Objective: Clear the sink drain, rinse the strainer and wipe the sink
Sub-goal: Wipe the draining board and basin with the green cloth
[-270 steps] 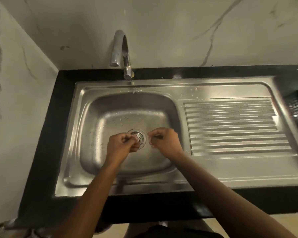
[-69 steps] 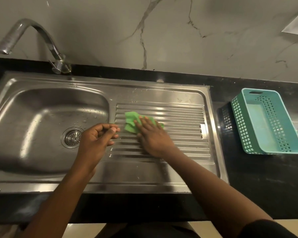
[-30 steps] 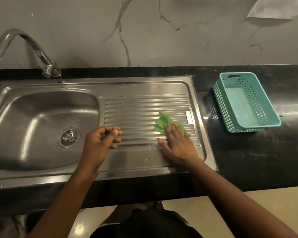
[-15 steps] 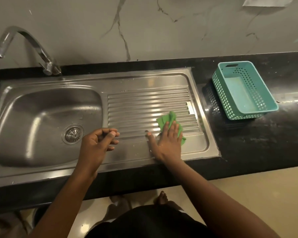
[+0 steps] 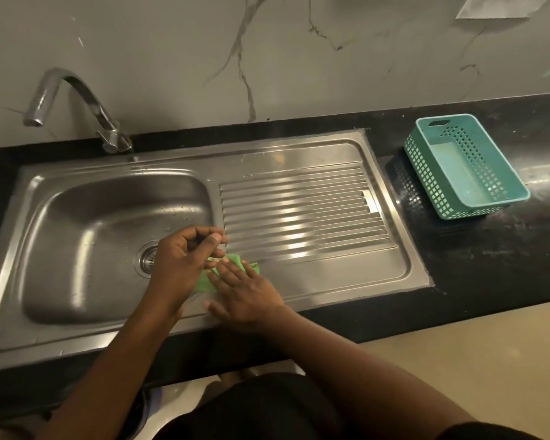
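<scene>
Operator: From the head view, where was I in the job?

Observer: Your right grip (image 5: 248,293) lay flat, fingers straight, pressing the green cloth (image 5: 234,259) on the front strip of the sink (image 5: 299,154), between basin (image 5: 86,223) and drainboard (image 5: 302,214). Your left grip (image 5: 181,268) hovered just above, fingers loosely curled, holding nothing.

Operator: And the drain?

Observer: The strainer (image 5: 145,260) sat in its hole, apparently clean. I'd judge clearing and rinsing done, wiping under way; the droplet-flecked basin looked left to do.
</scene>
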Available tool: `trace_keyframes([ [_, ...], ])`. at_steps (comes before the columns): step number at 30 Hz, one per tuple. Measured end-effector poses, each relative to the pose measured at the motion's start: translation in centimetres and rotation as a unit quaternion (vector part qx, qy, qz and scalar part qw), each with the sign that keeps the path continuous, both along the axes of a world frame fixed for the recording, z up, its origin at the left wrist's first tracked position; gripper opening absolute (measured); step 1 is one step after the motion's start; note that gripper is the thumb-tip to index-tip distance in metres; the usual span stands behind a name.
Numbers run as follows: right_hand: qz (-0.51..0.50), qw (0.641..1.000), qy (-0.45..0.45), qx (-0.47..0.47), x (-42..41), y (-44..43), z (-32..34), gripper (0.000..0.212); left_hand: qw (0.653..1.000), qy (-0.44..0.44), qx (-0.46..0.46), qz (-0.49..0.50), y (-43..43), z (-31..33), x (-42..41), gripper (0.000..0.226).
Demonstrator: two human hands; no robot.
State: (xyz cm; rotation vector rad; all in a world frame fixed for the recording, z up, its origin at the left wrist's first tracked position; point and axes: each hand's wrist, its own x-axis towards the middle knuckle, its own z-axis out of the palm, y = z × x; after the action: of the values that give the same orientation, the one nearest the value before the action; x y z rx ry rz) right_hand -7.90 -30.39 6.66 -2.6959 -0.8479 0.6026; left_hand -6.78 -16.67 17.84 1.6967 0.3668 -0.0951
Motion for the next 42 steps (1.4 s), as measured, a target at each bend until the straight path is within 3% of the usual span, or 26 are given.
trace_keyframes([
  [6,-0.120,0.992,-0.030,-0.039,0.8,-11.2,0.7,0.076,1.000,0.009,-0.006,0.004,-1.3,-0.4,-0.3,0.014],
  [13,-0.306,0.946,0.009,-0.104,2.2,-24.5,1.9,0.084,1.000,0.020,-0.015,-0.007,-2.5,-0.8,-1.0,0.014],
  [19,-0.460,0.886,0.030,-0.046,0.9,-18.2,1.4,0.106,1.000,0.018,-0.015,-0.007,-2.5,-0.8,-1.2,0.015],
  [24,-0.390,0.920,0.029,0.010,-1.5,-9.2,0.6,0.108,1.000,0.007,-0.009,-0.019,-2.4,-0.4,-0.9,0.015],
  [29,-0.216,0.974,0.063,0.011,-3.1,0.2,-0.3,0.101,1.000,0.010,-0.008,-0.021,-2.6,-0.4,-0.6,0.015],
  [32,-0.120,0.989,0.084,0.037,-3.9,3.5,-0.1,0.100,0.999,0.011,-0.001,-0.031,-2.5,-0.5,-0.8,0.015],
  [38,0.002,0.998,0.019,0.062,-5.1,-2.9,1.1,0.075,1.000,0.008,-0.011,-0.028,-3.3,-1.0,-1.0,0.014],
  [42,-0.035,0.999,-0.011,0.037,-5.6,-10.4,1.7,0.067,0.999,0.006,-0.017,-0.027,-4.4,-1.1,-0.7,0.014],
])
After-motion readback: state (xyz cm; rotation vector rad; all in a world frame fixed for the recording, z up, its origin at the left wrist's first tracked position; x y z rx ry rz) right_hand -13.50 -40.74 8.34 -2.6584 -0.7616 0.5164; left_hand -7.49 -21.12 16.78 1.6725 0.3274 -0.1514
